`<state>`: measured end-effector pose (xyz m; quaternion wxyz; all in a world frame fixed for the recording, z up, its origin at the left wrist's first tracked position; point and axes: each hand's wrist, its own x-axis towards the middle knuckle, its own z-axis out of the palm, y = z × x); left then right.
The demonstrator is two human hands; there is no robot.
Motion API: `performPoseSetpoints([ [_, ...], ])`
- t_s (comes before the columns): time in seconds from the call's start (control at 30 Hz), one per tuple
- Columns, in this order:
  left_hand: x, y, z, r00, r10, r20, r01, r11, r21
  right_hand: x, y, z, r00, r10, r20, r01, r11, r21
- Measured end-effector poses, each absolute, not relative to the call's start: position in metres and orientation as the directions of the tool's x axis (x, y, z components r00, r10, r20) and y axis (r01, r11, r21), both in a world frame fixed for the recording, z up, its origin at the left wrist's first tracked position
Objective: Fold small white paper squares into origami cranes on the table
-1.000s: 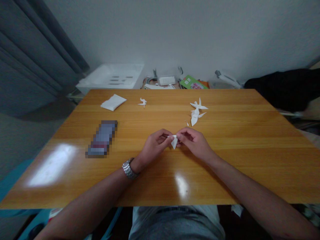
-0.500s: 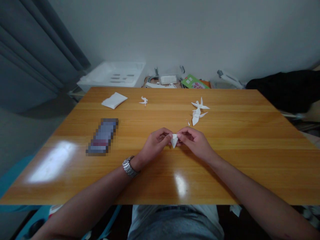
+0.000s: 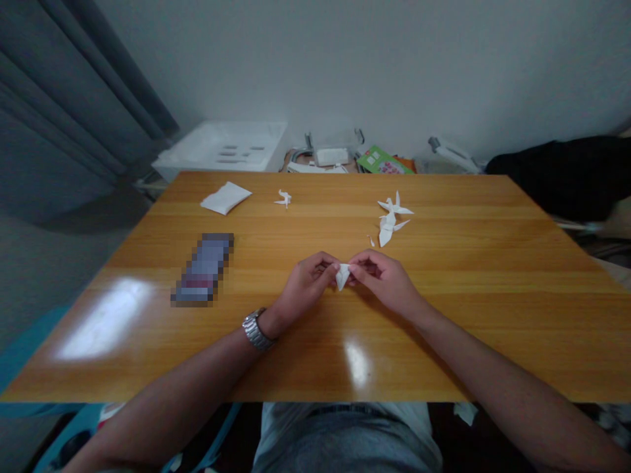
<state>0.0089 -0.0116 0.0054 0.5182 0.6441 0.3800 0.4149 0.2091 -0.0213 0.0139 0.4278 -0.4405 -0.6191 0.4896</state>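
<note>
Left hand and right hand pinch small folded paper, some shaping apparently left; beyond, bird-shaped paper figures look finished.

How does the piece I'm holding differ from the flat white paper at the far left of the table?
The folded piece is pinched between the left hand and right hand; the flat paper lies on the table. The folded piece is much smaller, tapering toward the person; the flat paper is broader and roughly four-sided. Both are white.
</note>
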Motion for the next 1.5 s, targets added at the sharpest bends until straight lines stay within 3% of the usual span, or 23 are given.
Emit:
performPoseSetpoints([
  [0.57, 0.009, -0.015, 0.007, 0.353, 0.918, 0.181, 0.289, -0.291, 0.912, 0.211, -0.024, 0.019, -0.272, 0.957, 0.101, 0.269, 0.177, -0.947],
  [0.93, 0.009, -0.015, 0.011, 0.356, 0.918, 0.175, 0.341, -0.302, 0.89, 0.211, -0.023, 0.016, -0.267, 0.959, 0.091, 0.259, 0.162, -0.952],
  [1.27, 0.008, -0.011, 0.006, 0.348, 0.931, 0.111, 0.306, -0.224, 0.925, 0.214, -0.019, 0.009, -0.304, 0.923, 0.235, 0.43, 0.353, -0.831],
  [1.4, 0.006, -0.008, 0.0, 0.388, 0.904, 0.181, 0.392, -0.34, 0.855, 0.216, -0.016, 0.008, -0.303, 0.921, 0.243, 0.485, 0.369, -0.793],
  [1.5, 0.006, -0.007, -0.004, 0.403, 0.87, 0.284, 0.488, -0.466, 0.738, 0.219, -0.011, 0.004, -0.3, 0.922, 0.243, 0.519, 0.372, -0.77],
])
